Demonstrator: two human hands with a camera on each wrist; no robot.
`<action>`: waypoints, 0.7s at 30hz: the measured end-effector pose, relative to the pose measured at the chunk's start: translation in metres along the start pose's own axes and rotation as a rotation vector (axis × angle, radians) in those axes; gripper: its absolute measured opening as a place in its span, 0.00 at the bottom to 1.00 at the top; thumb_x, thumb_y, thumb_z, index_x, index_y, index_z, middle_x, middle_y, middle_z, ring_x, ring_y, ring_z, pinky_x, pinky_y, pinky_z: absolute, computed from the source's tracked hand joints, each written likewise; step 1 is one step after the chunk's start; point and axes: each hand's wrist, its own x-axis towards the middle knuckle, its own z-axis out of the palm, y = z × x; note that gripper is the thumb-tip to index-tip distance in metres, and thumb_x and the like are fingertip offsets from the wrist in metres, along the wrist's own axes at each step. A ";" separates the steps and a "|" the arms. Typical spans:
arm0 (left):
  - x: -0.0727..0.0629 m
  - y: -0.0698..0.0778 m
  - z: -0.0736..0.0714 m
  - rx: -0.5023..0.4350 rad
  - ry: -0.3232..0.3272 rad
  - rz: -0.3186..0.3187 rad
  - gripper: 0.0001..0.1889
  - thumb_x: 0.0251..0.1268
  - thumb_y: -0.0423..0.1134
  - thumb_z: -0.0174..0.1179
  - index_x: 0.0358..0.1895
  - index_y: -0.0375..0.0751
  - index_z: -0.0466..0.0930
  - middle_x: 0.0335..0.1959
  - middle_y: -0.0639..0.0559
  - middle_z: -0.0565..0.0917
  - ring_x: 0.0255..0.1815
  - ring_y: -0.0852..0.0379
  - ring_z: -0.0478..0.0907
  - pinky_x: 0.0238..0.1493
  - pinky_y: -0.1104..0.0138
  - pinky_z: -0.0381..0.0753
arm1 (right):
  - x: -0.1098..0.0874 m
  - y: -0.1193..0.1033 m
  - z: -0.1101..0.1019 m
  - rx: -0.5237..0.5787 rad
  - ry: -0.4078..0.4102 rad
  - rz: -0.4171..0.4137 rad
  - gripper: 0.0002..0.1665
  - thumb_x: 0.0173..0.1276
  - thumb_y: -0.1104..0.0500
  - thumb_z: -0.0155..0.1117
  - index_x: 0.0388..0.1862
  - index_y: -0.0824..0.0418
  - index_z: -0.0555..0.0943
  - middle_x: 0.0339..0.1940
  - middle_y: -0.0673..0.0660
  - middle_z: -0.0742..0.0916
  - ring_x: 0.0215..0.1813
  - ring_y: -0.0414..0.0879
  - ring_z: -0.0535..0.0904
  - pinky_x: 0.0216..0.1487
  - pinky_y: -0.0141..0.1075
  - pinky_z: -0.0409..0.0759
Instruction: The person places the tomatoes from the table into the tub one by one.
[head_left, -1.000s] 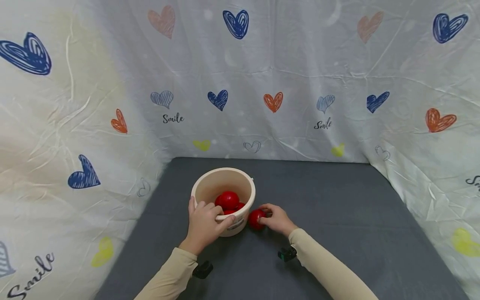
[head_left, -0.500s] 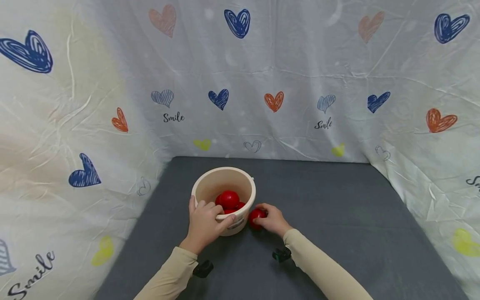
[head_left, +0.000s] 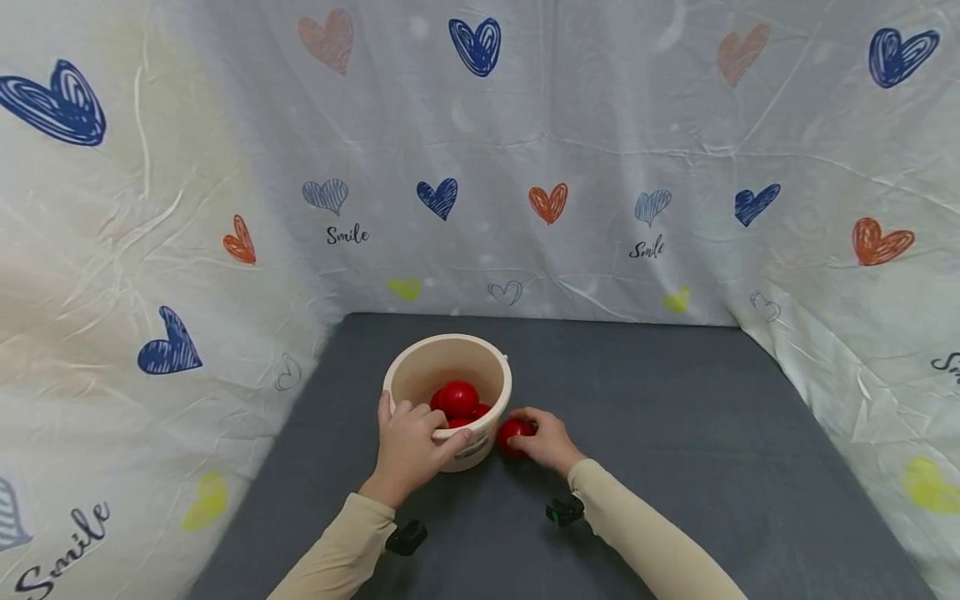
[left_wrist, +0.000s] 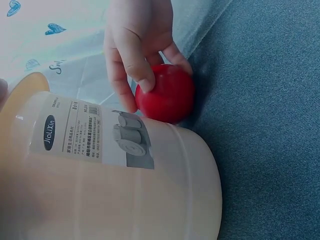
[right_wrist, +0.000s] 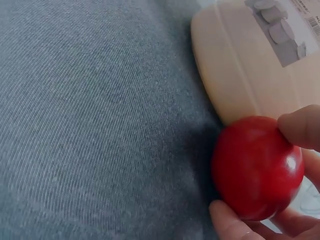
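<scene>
A cream plastic bucket [head_left: 450, 454] with a paper label stands upright on the dark cloth. My left hand [head_left: 408, 454] grips its near rim, thumb outside and fingers over the edge. Inside lie several glossy red balls [head_left: 459, 399], partly hidden by that hand and the rim. Just right of the bucket, another smooth red ball [right_wrist: 257, 167] sits on the cloth, close against the bucket wall. My right hand [head_left: 551, 442] holds this ball between thumb and fingers; in the left wrist view the fingers [left_wrist: 132, 55] curl round it from above and the sides.
Grey-black cloth [head_left: 660, 400] covers the table. A pale curtain [head_left: 600, 108] printed with hearts hangs behind and along both sides. Small dark cameras are strapped at the left wrist [head_left: 406, 538] and the right wrist [head_left: 564, 511].
Compared with one second ago, my right hand and forearm have shifted slightly left, with the fingers settling further round the red ball. Ball, bucket and left hand have stayed in place.
</scene>
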 end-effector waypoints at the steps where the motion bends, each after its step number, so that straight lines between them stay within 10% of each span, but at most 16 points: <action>1: 0.000 0.000 0.000 -0.001 0.002 0.001 0.18 0.55 0.58 0.66 0.21 0.48 0.83 0.21 0.50 0.84 0.32 0.48 0.75 0.70 0.26 0.55 | 0.000 0.000 -0.001 0.005 0.004 -0.002 0.23 0.63 0.59 0.71 0.58 0.57 0.83 0.56 0.61 0.87 0.53 0.54 0.82 0.55 0.50 0.83; 21: 0.000 -0.001 0.002 -0.010 0.006 -0.002 0.18 0.54 0.57 0.67 0.18 0.49 0.80 0.20 0.50 0.82 0.32 0.48 0.75 0.69 0.25 0.55 | 0.010 -0.021 -0.060 -0.011 0.117 -0.011 0.22 0.65 0.57 0.68 0.59 0.55 0.83 0.56 0.59 0.87 0.53 0.53 0.82 0.54 0.48 0.85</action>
